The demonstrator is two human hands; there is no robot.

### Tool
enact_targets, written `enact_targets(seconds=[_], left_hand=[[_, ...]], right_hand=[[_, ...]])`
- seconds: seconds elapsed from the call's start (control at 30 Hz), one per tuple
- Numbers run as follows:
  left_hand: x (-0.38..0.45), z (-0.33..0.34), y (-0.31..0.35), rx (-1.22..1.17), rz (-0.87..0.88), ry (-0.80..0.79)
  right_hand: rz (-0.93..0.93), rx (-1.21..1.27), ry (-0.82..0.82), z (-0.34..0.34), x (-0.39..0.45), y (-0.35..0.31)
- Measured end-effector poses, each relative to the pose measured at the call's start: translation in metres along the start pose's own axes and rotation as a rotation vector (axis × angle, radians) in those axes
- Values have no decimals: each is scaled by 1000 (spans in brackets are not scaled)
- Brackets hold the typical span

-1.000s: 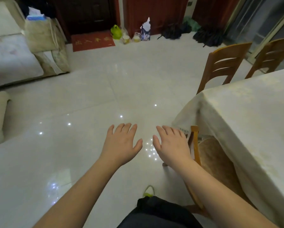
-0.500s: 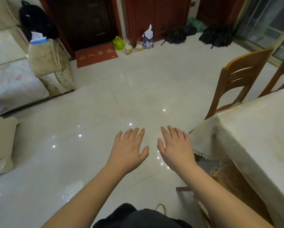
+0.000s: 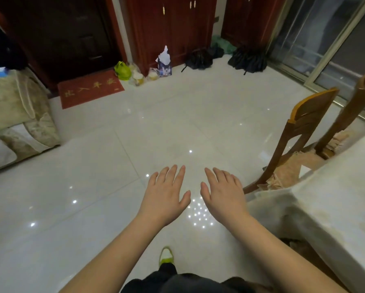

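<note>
L hand (image 3: 164, 197) and R hand (image 3: 224, 197): palms down, fingers spread, holding nothing, side by side over floor (image 3: 156, 134), just left of counter (image 3: 336, 197) corner. R hand nearer counter, no contact. Chair (image 3: 300, 132) at counter's far side.

Floor (image 3: 92, 187) tiled and polished glossy, chair (image 3: 312, 106) made of varnished wood, bench (image 3: 336, 197) covered in matt cloth
</note>
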State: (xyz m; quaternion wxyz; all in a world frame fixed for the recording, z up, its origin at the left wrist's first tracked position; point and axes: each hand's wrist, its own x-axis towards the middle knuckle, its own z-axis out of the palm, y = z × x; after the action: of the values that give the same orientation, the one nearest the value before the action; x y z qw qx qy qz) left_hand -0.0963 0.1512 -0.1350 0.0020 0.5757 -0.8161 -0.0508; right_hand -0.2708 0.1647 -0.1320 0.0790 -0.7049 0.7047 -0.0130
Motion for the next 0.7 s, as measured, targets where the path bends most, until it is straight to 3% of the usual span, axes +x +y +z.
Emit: enact_targets(seconds=[0.27,0.7], left_hand=[[115,-17,-38,-8,141,-29],[344,-27,13,48,358,-74]], right_hand=[[129,-22,38,-23,94,-11],[344,38,67,-35,249,109]])
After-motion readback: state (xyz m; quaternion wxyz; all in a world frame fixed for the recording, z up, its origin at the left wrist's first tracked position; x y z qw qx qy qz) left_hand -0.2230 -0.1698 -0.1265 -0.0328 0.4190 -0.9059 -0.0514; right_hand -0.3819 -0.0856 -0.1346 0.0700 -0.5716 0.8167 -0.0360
